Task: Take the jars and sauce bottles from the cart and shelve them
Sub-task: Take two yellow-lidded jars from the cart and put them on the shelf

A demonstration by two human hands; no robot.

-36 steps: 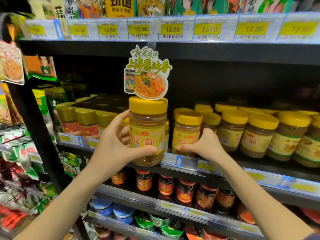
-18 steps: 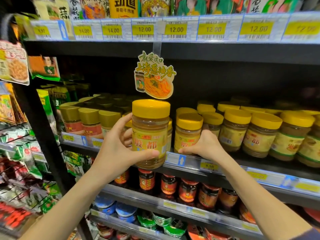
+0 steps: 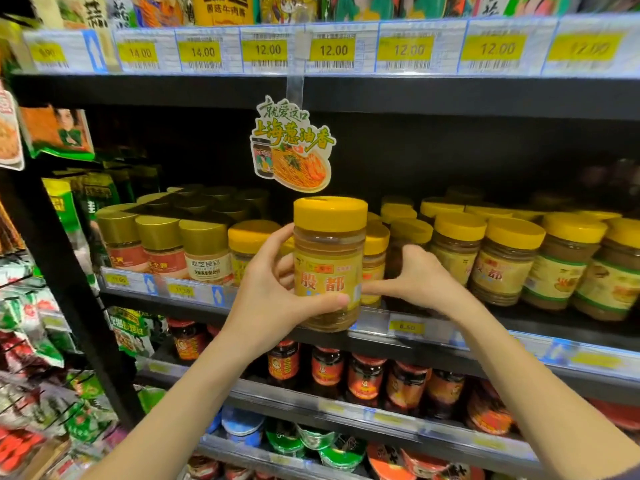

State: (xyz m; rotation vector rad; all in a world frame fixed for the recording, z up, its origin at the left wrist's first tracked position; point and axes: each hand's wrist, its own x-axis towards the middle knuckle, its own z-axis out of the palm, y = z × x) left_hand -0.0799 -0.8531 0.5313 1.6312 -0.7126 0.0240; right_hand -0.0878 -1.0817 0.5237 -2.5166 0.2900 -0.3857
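A yellow-lidded jar (image 3: 329, 261) with a yellow label and red characters is held upright in front of the middle shelf (image 3: 408, 327). My left hand (image 3: 273, 292) grips it from the left, thumb across the lower front. My right hand (image 3: 419, 282) reaches onto the shelf just right of that jar, fingers curled around a shelved yellow-lidded jar (image 3: 401, 258) that it mostly hides. More yellow-lidded jars (image 3: 505, 261) stand in rows to the right, several deep.
Gold-lidded jars (image 3: 162, 247) fill the shelf's left part. A cardboard noodle sign (image 3: 294, 147) hangs from the upper shelf right above the held jar. Red-labelled sauce jars (image 3: 363, 375) line the shelf below. Snack bags (image 3: 31, 341) hang on the left rack.
The held jar and my left hand have shifted slightly right, closer to the right hand. My right hand has slid a little further in among the shelved jars.
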